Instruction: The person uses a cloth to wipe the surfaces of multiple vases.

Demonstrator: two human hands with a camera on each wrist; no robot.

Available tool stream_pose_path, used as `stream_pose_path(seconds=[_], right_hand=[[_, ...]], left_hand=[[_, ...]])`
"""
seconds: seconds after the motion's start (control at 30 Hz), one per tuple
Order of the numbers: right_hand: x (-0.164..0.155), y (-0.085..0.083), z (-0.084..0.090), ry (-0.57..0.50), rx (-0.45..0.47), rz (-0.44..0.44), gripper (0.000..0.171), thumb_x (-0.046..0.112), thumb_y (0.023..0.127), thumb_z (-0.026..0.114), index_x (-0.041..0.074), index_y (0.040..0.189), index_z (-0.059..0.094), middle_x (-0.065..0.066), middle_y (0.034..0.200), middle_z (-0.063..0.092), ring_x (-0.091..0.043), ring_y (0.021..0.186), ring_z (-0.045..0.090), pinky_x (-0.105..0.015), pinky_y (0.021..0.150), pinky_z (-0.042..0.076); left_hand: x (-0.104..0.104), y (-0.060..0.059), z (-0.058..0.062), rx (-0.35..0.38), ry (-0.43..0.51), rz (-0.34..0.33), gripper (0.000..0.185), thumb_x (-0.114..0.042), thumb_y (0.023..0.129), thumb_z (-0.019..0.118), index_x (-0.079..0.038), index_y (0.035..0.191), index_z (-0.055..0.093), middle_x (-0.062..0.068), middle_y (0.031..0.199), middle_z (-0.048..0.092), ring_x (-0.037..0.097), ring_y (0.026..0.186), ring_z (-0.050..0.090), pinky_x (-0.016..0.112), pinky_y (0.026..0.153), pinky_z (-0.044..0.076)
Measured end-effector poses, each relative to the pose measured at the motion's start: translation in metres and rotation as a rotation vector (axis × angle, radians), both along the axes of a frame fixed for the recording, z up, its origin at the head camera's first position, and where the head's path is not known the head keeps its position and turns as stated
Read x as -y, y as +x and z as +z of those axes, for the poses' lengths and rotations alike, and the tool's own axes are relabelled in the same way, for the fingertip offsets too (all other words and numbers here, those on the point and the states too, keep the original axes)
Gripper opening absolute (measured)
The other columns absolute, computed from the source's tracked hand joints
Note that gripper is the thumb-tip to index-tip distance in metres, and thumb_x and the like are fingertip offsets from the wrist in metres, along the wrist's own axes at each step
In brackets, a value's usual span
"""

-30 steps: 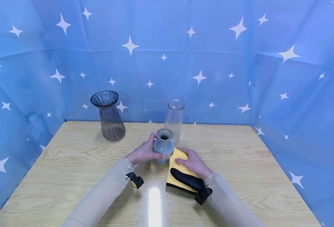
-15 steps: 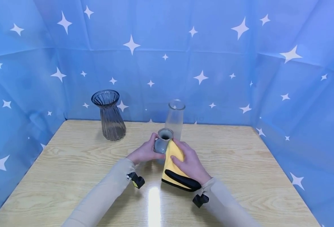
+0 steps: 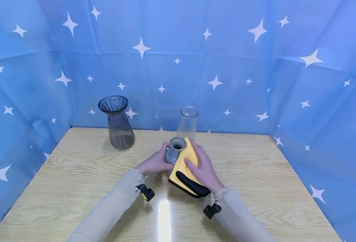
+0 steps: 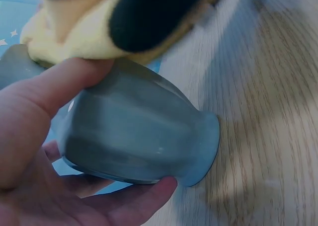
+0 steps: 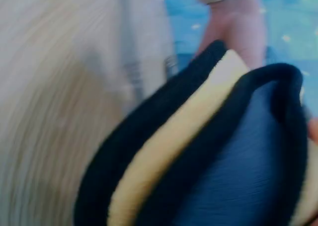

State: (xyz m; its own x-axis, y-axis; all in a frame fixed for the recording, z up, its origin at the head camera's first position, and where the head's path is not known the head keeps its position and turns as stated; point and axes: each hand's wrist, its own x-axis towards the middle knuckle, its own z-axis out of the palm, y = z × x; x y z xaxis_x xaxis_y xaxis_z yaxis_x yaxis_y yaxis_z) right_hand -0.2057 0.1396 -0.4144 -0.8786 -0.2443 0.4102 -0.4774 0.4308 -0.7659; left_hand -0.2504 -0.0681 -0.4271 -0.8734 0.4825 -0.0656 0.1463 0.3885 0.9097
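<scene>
A small grey-blue glazed vase with a narrow neck and flared rim is near the middle of the table. My left hand grips its body from the left, thumb on one side and fingers curled round the other, as the left wrist view shows on the vase. My right hand holds a folded yellow cloth with black edging against the vase's right side, up by the neck. The cloth fills much of the right wrist view and is blurred. It hides the vase's right half in the head view.
Behind the small vase stands a clear glass vase. A dark ribbed glass vase stands at the back left of the wooden table. A blue star-patterned curtain encloses the back and sides.
My right hand has moved the cloth up and to the left, from the vase's lower right side to its neck. The left hand keeps its grip on the vase, which stays almost in place.
</scene>
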Motion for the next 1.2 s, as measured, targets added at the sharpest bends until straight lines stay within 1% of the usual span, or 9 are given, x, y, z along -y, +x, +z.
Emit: stream_pose_path(seconds=[0.1, 0.17, 0.3, 0.43, 0.53, 0.67, 0.9, 1.1, 1.2], right_hand=[[0.000, -0.003, -0.008, 0.138, -0.098, -0.017, 0.070, 0.005, 0.092, 0.062, 0.014, 0.153, 0.028, -0.015, 0.125, 0.050, -0.017, 0.079, 0.050, -0.031, 0.065, 0.047], [-0.002, -0.002, -0.012, 0.211, -0.131, -0.039, 0.068, 0.005, 0.091, 0.063, 0.012, 0.151, 0.033, -0.017, 0.124, 0.050, -0.016, 0.076, 0.048, -0.031, 0.062, 0.044], [-0.005, -0.001, -0.018, 0.332, -0.130, -0.054, 0.064, 0.006, 0.088, 0.065, 0.012, 0.147, 0.042, -0.017, 0.120, 0.051, -0.012, 0.066, 0.044, -0.028, 0.055, 0.041], [-0.010, -0.004, -0.022, 0.405, -0.103, -0.064, 0.066, 0.007, 0.086, 0.065, 0.013, 0.147, 0.041, -0.016, 0.117, 0.053, -0.012, 0.063, 0.044, -0.027, 0.050, 0.039], [-0.012, -0.007, -0.025, 0.392, -0.030, -0.064, 0.068, 0.008, 0.086, 0.063, 0.011, 0.149, 0.037, -0.015, 0.115, 0.054, -0.014, 0.065, 0.044, -0.028, 0.051, 0.038], [-0.013, -0.010, -0.028, 0.339, 0.055, -0.053, 0.068, 0.009, 0.088, 0.060, 0.008, 0.150, 0.033, -0.015, 0.114, 0.055, -0.016, 0.068, 0.046, -0.030, 0.055, 0.039], [-0.011, -0.009, -0.032, 0.308, 0.093, -0.077, 0.068, 0.009, 0.088, 0.060, 0.003, 0.150, 0.032, -0.014, 0.108, 0.055, -0.018, 0.070, 0.047, -0.032, 0.057, 0.041], [-0.011, -0.009, -0.040, 0.298, 0.169, -0.022, 0.065, 0.007, 0.089, 0.058, 0.002, 0.149, 0.033, -0.007, 0.095, 0.054, -0.016, 0.070, 0.046, -0.033, 0.060, 0.041], [-0.009, -0.013, -0.039, 0.304, 0.178, 0.005, 0.060, 0.007, 0.087, 0.058, 0.003, 0.144, 0.040, -0.003, 0.085, 0.052, -0.015, 0.066, 0.046, -0.032, 0.058, 0.041]], left_hand=[[0.000, 0.000, 0.000, -0.004, 0.000, -0.004, 0.064, -0.022, 0.080, 0.080, -0.016, 0.122, 0.033, 0.017, 0.123, 0.054, 0.029, 0.110, 0.054, 0.045, 0.094, 0.043], [0.001, 0.000, 0.000, -0.003, -0.003, -0.003, 0.066, -0.023, 0.079, 0.081, -0.015, 0.123, 0.033, 0.017, 0.122, 0.055, 0.029, 0.110, 0.054, 0.045, 0.093, 0.043], [0.001, 0.002, 0.001, 0.003, -0.009, 0.013, 0.066, -0.025, 0.079, 0.081, -0.016, 0.124, 0.033, 0.018, 0.122, 0.054, 0.030, 0.111, 0.053, 0.046, 0.094, 0.042], [0.001, 0.001, 0.001, 0.006, -0.005, 0.018, 0.065, -0.026, 0.079, 0.081, -0.016, 0.122, 0.033, 0.017, 0.126, 0.052, 0.031, 0.115, 0.051, 0.049, 0.096, 0.041], [0.000, 0.001, 0.000, 0.009, -0.002, 0.017, 0.065, -0.027, 0.079, 0.081, -0.016, 0.121, 0.033, 0.015, 0.129, 0.051, 0.031, 0.118, 0.049, 0.050, 0.097, 0.039], [0.000, 0.001, 0.000, 0.002, -0.004, 0.018, 0.065, -0.026, 0.078, 0.082, -0.016, 0.120, 0.033, 0.016, 0.127, 0.052, 0.031, 0.116, 0.051, 0.049, 0.096, 0.040], [-0.001, 0.001, -0.001, -0.005, -0.006, 0.022, 0.065, -0.025, 0.078, 0.082, -0.016, 0.120, 0.033, 0.016, 0.126, 0.052, 0.031, 0.115, 0.051, 0.047, 0.096, 0.041], [0.000, 0.001, -0.002, 0.004, 0.002, 0.016, 0.066, -0.025, 0.078, 0.082, -0.015, 0.121, 0.032, 0.016, 0.127, 0.052, 0.032, 0.116, 0.050, 0.049, 0.096, 0.040], [0.000, 0.001, -0.001, -0.003, 0.003, 0.020, 0.066, -0.025, 0.078, 0.082, -0.015, 0.121, 0.032, 0.016, 0.126, 0.052, 0.031, 0.115, 0.051, 0.049, 0.096, 0.041]])
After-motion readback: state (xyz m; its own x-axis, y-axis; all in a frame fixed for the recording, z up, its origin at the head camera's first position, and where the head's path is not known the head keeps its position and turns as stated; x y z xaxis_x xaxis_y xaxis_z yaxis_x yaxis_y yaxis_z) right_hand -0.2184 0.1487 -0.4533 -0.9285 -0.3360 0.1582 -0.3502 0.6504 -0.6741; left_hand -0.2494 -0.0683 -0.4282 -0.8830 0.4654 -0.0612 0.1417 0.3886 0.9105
